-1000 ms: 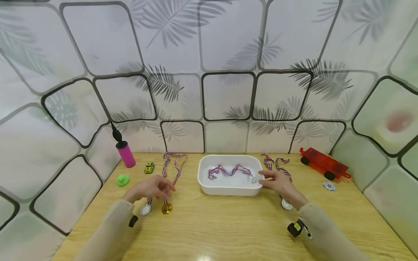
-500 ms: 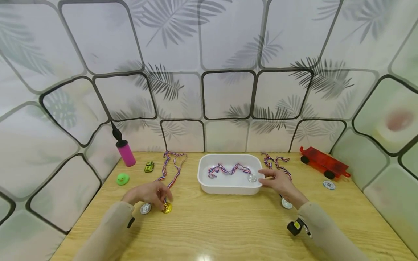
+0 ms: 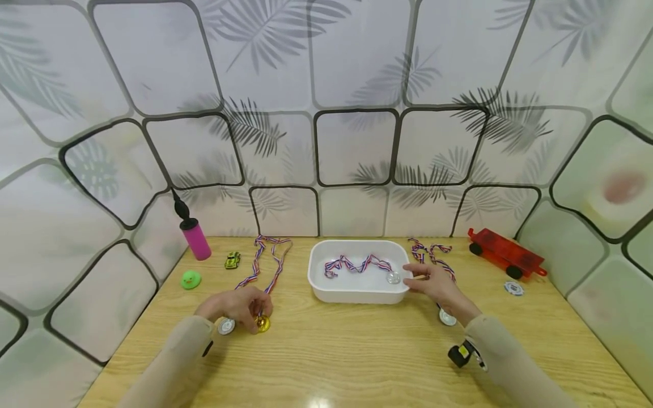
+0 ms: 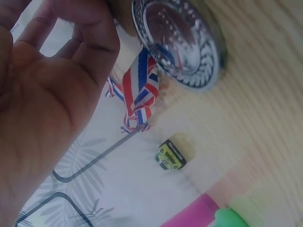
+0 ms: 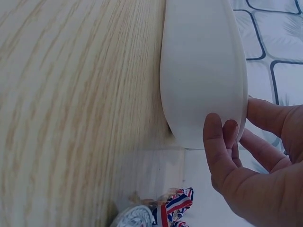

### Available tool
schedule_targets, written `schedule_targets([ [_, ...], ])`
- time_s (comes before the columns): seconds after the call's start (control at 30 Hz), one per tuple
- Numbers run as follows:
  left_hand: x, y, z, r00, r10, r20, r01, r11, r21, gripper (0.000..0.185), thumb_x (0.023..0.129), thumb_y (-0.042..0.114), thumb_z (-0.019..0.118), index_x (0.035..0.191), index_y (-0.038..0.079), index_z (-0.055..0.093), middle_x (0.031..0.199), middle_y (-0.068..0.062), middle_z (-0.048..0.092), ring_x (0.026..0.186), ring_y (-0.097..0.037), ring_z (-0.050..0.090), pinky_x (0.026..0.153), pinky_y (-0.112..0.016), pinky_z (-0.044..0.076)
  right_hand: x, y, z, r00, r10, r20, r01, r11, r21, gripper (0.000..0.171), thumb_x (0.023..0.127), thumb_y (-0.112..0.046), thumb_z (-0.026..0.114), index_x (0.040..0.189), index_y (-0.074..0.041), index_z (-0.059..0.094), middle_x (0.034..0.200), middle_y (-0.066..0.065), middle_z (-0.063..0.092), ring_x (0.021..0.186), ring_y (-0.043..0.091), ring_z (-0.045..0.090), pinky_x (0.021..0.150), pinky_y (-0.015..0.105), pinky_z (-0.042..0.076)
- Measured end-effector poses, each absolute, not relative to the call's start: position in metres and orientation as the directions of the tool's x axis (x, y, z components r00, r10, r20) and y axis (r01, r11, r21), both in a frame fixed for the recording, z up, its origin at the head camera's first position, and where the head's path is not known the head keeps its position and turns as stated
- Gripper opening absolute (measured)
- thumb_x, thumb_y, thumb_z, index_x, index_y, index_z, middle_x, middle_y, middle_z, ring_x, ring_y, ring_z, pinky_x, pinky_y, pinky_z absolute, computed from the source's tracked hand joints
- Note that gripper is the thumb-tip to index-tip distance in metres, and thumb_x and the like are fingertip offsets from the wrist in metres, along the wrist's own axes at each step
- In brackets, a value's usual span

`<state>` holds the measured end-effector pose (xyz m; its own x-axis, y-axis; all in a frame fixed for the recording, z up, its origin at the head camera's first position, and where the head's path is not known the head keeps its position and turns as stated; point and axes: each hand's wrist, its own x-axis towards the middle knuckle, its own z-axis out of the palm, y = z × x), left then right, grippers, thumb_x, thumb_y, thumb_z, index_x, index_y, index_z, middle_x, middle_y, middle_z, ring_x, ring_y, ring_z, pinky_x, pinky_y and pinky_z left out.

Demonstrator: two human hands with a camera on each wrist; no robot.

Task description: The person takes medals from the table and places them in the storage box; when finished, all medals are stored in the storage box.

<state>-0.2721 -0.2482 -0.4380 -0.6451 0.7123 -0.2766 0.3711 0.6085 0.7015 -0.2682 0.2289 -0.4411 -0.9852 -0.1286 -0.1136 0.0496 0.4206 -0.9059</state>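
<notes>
My left hand [image 3: 244, 310] sits on the wooden table [image 3: 347, 351] with its fingers curled onto a gold medal [image 3: 262, 323]. A silver medal [image 3: 226, 326] [image 4: 182, 45] lies just beside it, and both striped ribbons [image 3: 265, 266] [image 4: 139, 94] trail toward the wall. My right hand [image 3: 427, 281] [image 5: 232, 130] grips the right end of a white tray [image 3: 352, 297] [image 5: 203, 71], thumb on the outer wall and fingers behind the rim. Inside the tray lies a silver medal [image 3: 393, 277] with its ribbon. Another medal [image 3: 448, 318] [image 5: 137, 217] lies by my right wrist.
Along the back left stand a pink pump [image 3: 195, 238] [image 4: 189, 217], a small yellow toy car [image 3: 232, 260] [image 4: 170, 154] and a green duck [image 3: 191, 279]. A red toy trailer [image 3: 505, 254] and a round chip [image 3: 513, 288] sit at the right. Patterned walls enclose the table.
My left hand has moved down the ribbon toward me and its fingers have curled onto the gold medal. The right hand has stayed on the tray.
</notes>
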Motion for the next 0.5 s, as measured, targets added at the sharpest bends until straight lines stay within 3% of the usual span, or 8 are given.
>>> schedule_targets([
  [0.5, -0.269, -0.237, -0.44, -0.717, 0.669, -0.195, 0.398, 0.623, 0.673, 0.026, 0.077, 0.0, 0.078, 0.096, 0.009, 0.061, 0.086, -0.006, 0.058, 0.079, -0.017, 0.052, 0.068, -0.022, 0.045, -0.267, 0.229, -0.438, -0.984, -0.129, -0.119, 0.055, 0.421, -0.905, 0.048, 0.092, -0.011, 0.068, 0.135, 0.006, 0.054, 0.126, 0.025, 0.051, 0.095, 0.018, 0.06, 0.086, 0.036, 0.06],
])
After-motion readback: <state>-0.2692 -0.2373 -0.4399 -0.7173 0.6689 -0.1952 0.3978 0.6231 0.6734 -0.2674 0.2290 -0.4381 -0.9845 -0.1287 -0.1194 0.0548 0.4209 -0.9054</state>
